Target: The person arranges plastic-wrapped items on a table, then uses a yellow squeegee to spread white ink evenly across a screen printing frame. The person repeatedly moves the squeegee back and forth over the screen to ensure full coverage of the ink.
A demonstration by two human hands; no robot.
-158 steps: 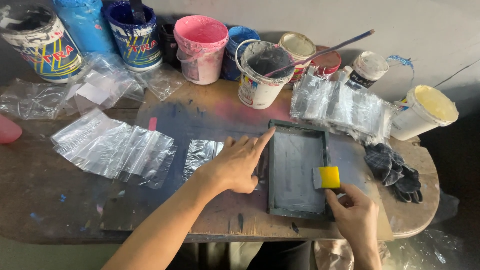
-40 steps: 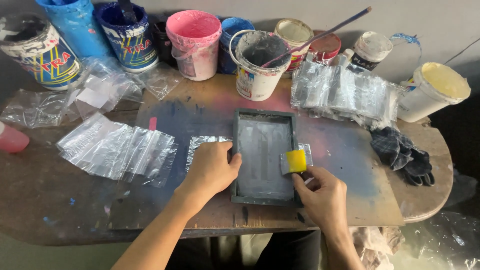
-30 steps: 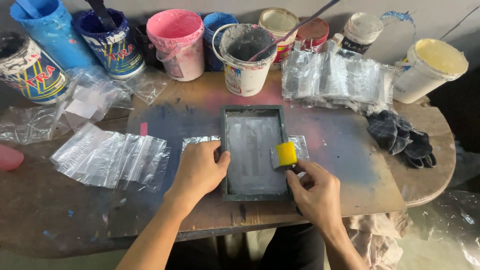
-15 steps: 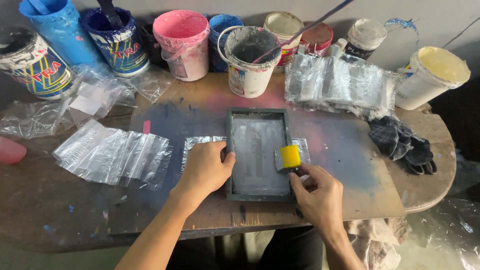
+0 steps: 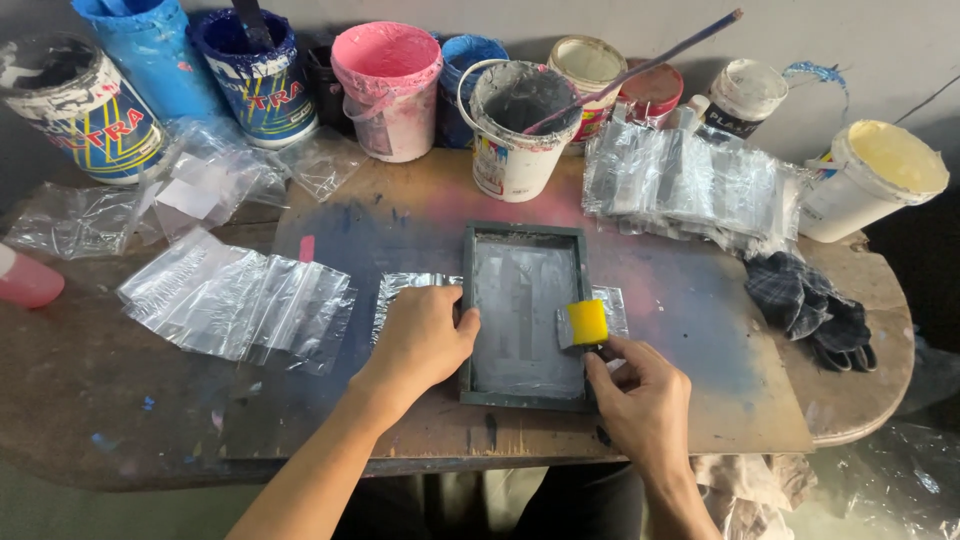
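Note:
A small dark-framed printing screen (image 5: 523,311) lies flat on a paint-stained board (image 5: 690,300), over a clear plastic bag (image 5: 405,292) whose ends stick out both sides. My left hand (image 5: 425,338) presses down on the frame's left edge. My right hand (image 5: 640,400) grips a yellow-handled squeegee (image 5: 583,323) set on the screen's right side, near the frame's right edge.
Several paint buckets line the back: blue (image 5: 255,70), pink (image 5: 388,85), a white one with grey paint and a stick (image 5: 515,125), cream (image 5: 875,178). Loose clear bags (image 5: 240,305) lie at left, a stack of printed bags (image 5: 690,190) at back right, a dark rag (image 5: 810,310) beside it.
The squeegee and my right hand have come down the screen toward me and shifted right. My left hand, first pointing on the frame, now lies flat on its left edge.

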